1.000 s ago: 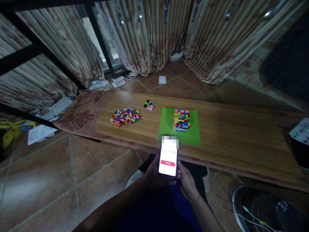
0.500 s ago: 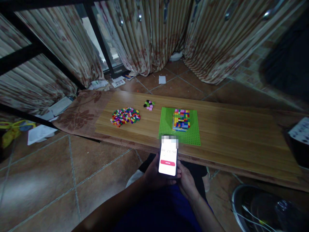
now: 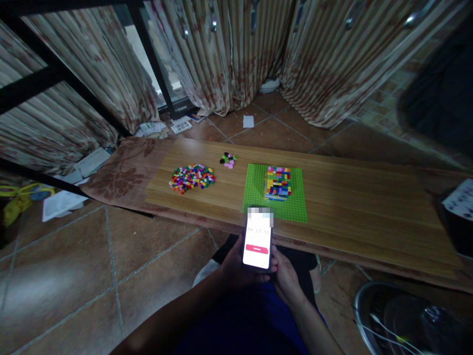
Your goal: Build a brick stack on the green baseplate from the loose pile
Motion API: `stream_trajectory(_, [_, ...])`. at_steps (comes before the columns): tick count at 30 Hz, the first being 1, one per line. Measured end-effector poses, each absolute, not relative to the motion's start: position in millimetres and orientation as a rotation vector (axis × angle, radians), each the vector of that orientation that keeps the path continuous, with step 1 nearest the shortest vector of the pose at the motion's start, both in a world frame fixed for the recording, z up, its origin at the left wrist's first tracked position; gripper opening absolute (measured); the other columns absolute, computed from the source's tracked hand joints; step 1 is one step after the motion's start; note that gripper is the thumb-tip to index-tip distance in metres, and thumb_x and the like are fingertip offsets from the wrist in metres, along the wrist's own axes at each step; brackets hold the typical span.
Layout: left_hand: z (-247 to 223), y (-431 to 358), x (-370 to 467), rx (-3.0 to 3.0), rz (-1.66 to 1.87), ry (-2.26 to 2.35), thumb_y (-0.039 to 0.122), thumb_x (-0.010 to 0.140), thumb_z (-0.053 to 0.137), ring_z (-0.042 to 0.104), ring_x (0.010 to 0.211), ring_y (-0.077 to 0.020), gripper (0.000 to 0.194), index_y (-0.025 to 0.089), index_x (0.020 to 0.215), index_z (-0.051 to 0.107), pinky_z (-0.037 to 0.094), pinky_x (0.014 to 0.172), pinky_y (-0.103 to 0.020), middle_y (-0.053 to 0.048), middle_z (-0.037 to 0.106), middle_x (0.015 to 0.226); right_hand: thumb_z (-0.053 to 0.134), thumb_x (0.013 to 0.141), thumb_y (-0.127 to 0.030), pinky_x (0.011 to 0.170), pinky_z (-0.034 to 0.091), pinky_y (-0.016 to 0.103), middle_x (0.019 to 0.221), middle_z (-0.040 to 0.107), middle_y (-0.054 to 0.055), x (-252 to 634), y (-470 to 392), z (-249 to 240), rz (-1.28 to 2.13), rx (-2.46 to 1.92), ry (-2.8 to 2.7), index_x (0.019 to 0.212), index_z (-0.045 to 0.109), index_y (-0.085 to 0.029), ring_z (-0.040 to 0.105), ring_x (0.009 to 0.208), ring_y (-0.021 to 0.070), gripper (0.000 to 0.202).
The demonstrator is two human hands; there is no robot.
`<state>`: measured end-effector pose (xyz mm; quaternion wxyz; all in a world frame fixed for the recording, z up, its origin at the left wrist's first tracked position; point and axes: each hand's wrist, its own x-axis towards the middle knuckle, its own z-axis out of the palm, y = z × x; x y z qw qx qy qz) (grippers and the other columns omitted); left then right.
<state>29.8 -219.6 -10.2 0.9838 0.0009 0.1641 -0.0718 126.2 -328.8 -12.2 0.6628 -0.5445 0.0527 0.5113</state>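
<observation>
Upright above my lap is a smartphone [image 3: 256, 259], its bright screen showing a running timer and a red button. My left hand [image 3: 235, 266] wraps its left side and lower edge. My right hand [image 3: 285, 272] grips the right side, fingers curled around the bottom corner. Just beyond the phone lies a green baseplate [image 3: 295, 209], bearing a block-shaped build of multicoloured toy bricks [image 3: 279, 182]. Left of the plate rests a wide pile of loose coloured bricks [image 3: 192, 177]. A smaller cluster of pink, black and green bricks [image 3: 229, 160] sits between them, farther back.
The long wooden tabletop [image 3: 354, 202] lies over a brown patterned cloth [image 3: 121, 172]. A metal-rimmed round container with white cables [image 3: 384, 325] stands at lower right. A dark box with a patterned top [image 3: 460, 207] is at the right edge. Curtains [image 3: 229, 59] hang behind.
The timer on the phone screen has advanced by one second. Both hands and the bricks stay where they were.
</observation>
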Motion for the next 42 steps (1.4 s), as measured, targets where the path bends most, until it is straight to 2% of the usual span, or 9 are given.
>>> stream_trajectory(8, [-7.9,-219.8,30.5,0.015,-0.142,0.341,0.067,0.089,0.025,0.066,0.099,-0.0304,0.077,0.009,0.131,0.050,0.047,0.079,-0.037,-0.020,0.068,0.111,0.070,0.068,-0.061,0.033,0.036,0.019,0.045,0.041,-0.008,126.7,-328.8,-12.2,1.139,-1.246,0.119,0.065,0.055,-0.020,0.034,0.035,0.0056,0.043])
stream_trajectory(17, [-12.4,-220.4,30.6,0.013,-0.142,0.342,0.069,0.088,0.026,0.066,0.098,-0.0308,0.078,0.008,0.131,0.049,0.046,0.079,-0.037,-0.021,0.068,0.110,0.068,0.069,-0.063,0.032,0.035,0.019,0.042,0.036,-0.010,125.6,-328.3,-12.3,1.167,-1.218,0.130,0.067,0.055,-0.020,0.033,0.034,0.0057,0.045])
stream_trajectory(31, [-8.6,-219.7,31.0,0.022,-0.144,0.348,0.068,0.089,0.025,0.067,0.099,-0.0310,0.077,0.008,0.130,0.051,0.047,0.079,-0.038,-0.021,0.069,0.107,0.070,0.071,-0.058,0.032,0.036,0.017,0.045,0.032,-0.011,125.4,-328.0,-9.9,1.196,-1.148,0.190,0.070,0.056,-0.020,0.029,0.036,0.0042,0.041])
stream_trajectory(42, [-11.0,-220.5,29.8,0.020,-0.136,0.357,0.069,0.088,0.027,0.067,0.099,-0.0308,0.078,0.009,0.132,0.050,0.047,0.080,-0.038,-0.020,0.068,0.111,0.070,0.070,-0.059,0.033,0.036,0.017,0.045,0.034,-0.010,125.2,-328.9,-11.2,1.190,-1.156,0.185,0.069,0.057,-0.019,0.031,0.037,0.0042,0.042])
